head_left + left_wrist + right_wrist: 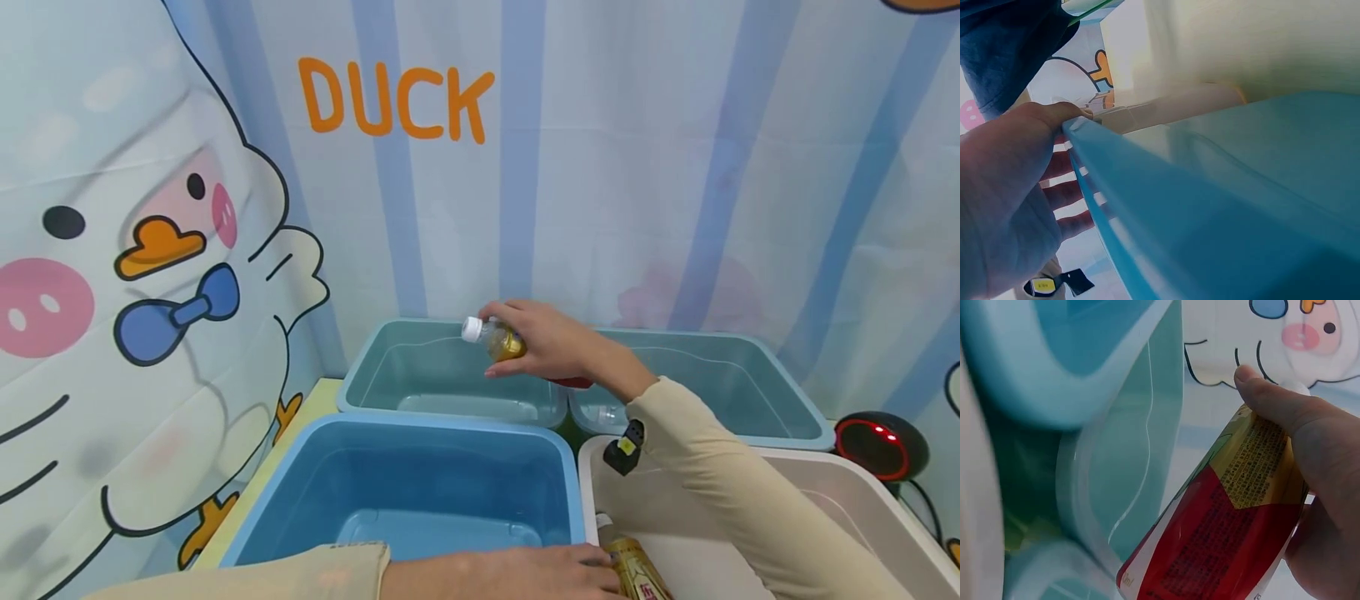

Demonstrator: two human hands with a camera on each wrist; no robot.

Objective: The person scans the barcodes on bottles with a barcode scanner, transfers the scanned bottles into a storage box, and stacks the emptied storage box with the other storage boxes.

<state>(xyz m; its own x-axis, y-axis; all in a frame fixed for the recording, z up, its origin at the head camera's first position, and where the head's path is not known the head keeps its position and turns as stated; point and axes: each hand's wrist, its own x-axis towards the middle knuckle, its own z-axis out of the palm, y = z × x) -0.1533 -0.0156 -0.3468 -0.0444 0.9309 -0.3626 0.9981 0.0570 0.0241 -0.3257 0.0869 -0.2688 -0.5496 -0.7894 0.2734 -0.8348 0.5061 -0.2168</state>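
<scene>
While the right hand (pixel 551 342) has its fingers (pixel 506 308) clamped around a tilted, white-capped plastic bottle (pixel 504 342) labelled red and gold, open room lies below them inside the smooth left teal bin (pixel 420 371). The left hand (pixel 498 575) pinches the blue bin (pixel 352 467) by its rim; just beside those fingertips, a gold-labelled bottle (pixel 637 571) rests in the pale bin (pixel 697 542).

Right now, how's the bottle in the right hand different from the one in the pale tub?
The held bottle is up in the right hand; the tub bottle is in the pale tub. The held bottle shows lots of red; the tub bottle looks mostly gold. Both show gold.
</scene>
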